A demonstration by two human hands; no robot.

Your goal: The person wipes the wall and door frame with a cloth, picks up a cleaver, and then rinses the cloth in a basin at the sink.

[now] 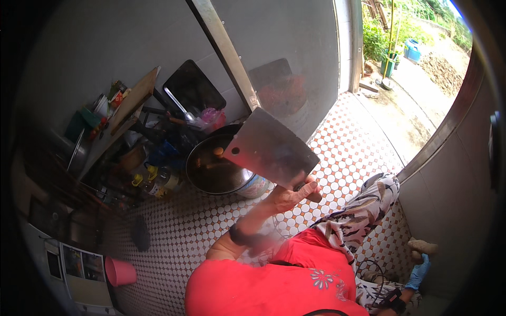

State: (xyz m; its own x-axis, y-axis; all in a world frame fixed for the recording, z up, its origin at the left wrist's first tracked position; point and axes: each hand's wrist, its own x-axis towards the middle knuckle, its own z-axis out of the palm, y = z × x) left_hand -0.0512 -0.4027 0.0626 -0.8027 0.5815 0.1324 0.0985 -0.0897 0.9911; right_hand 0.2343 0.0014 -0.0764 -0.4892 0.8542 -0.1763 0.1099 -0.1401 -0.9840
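My bare left hand (290,197) grips the short handle of a broad metal cleaver (272,148). Its blade is raised above the tiled floor, between the door and a large round pot with a dark top (215,173). At the lower right, my right hand (419,272), in a blue glove, holds a knobbly tan root or tuber (423,247) near the grey wall. My patterned trouser legs (367,205) lie between the two hands. A thin dark cord (381,272) loops beside the lower leg.
Yellow-capped bottles (152,183) stand left of the pot. A cluttered wooden shelf (136,100), a black tray (193,85) and a pink plastic bag (212,116) are against the wall. A pink bucket (120,271) sits lower left. An open doorway (395,130) leads outside, upper right.
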